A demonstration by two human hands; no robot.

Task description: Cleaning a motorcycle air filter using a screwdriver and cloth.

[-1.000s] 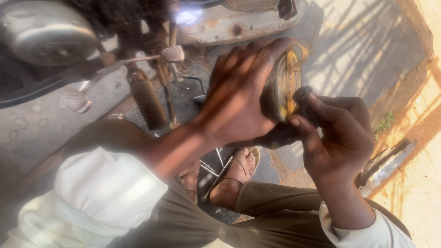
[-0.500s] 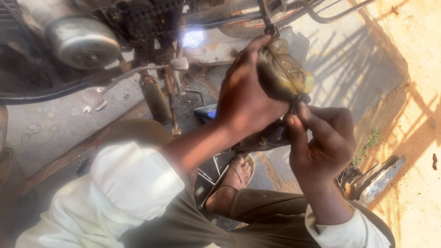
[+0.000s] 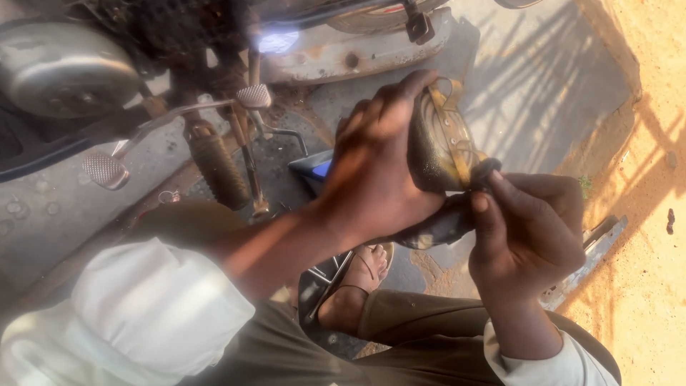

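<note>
The right hand (image 3: 532,236) is sitting nearest, its thumb and forefinger pinching a small dark knob (image 3: 486,170) at the lower edge of the greasy round part (image 3: 439,143). Half a second ago those fingertips were lying a little lower against the dark rag; now they are closing on the knob itself, so the work seems to be moving from steadying to turning or pulling that piece.

Just beyond, the left hand (image 3: 379,171) is wrapping the round part from the side, its fingers curled over the top rim and clamped firm. The part, dark with a yellowish ring, is being held in the air between both sets of fingers, tilted with its open face toward the right hand. Since a second ago it is tilting more upright.

Below the fingers, a sandalled foot (image 3: 361,275) is resting on the ground beside a blue-faced phone (image 3: 321,168).

Farther past the fingers, the motorcycle (image 3: 128,78) is standing, its footpeg (image 3: 218,168) and pedal (image 3: 106,170) reaching toward the knees.
</note>
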